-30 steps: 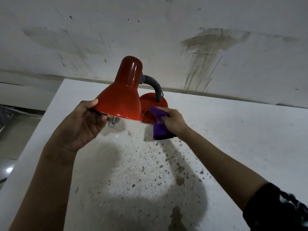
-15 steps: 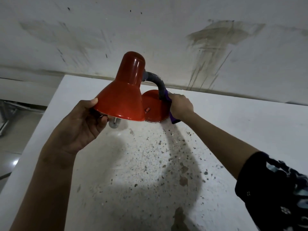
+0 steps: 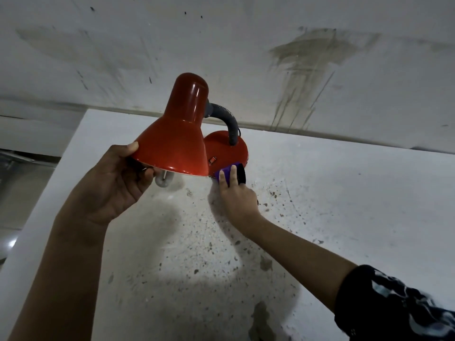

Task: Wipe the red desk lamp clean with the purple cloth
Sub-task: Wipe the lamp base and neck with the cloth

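Note:
The red desk lamp (image 3: 177,134) is held up off the white table, its shade tipped toward me and its round red base (image 3: 226,148) behind, joined by a grey bent neck (image 3: 227,119). My left hand (image 3: 115,178) grips the rim of the shade, thumb on the outside and fingers underneath. My right hand (image 3: 236,193) presses the purple cloth (image 3: 227,172) against the lower front edge of the base, two fingers straight over the cloth. Only a small piece of cloth shows.
The white table (image 3: 344,205) is speckled with dark spots and stains in its middle. A stained white wall (image 3: 270,45) rises right behind its far edge. The table's left edge drops to a floor (image 3: 22,193) at the left.
My right hand with the cloth has slid from the right side of the base down to its lower front edge. The lamp and my left hand have kept their hold.

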